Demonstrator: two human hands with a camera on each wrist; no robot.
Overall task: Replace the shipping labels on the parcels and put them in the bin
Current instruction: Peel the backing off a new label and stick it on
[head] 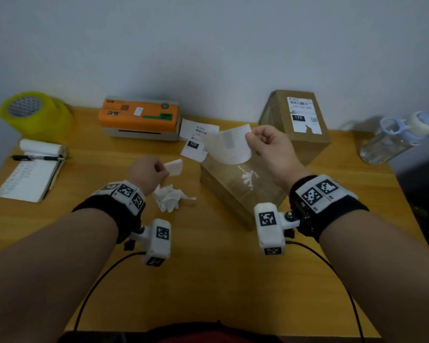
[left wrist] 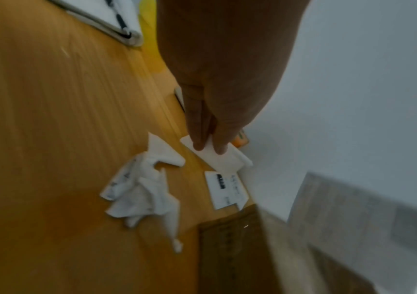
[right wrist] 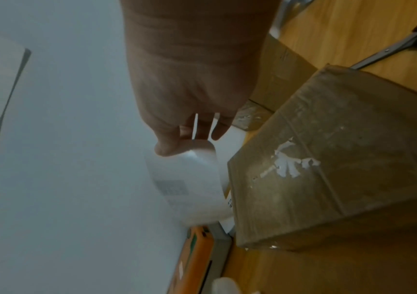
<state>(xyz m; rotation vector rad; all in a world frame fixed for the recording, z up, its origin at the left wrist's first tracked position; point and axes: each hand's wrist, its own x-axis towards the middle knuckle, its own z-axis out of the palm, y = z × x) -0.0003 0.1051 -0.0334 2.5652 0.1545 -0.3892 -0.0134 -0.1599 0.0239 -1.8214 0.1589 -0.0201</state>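
Note:
My right hand [head: 260, 139] pinches the corner of a curled white label [head: 229, 144] in the air above a brown parcel [head: 235, 191]; the label [right wrist: 195, 183] shows faint print through its back. White scraps of an old label [head: 249, 178] cling to the top of that parcel [right wrist: 341, 179]. My left hand [head: 156, 169] pinches a blank white backing sheet [head: 174, 167] just above the table; in the left wrist view two fingertips [left wrist: 198, 146] clamp the sheet [left wrist: 221, 160]. A second parcel [head: 297, 142] with a torn printed label [head: 304, 115] stands behind.
An orange label printer [head: 139, 117] sits at the back, with a printed label [head: 196, 141] lying flat beside it. Crumpled label scraps [head: 169, 198] lie near my left wrist. A notepad with pen [head: 31, 169], a yellow tape roll [head: 32, 112] and a water bottle [head: 396, 137] line the table's sides.

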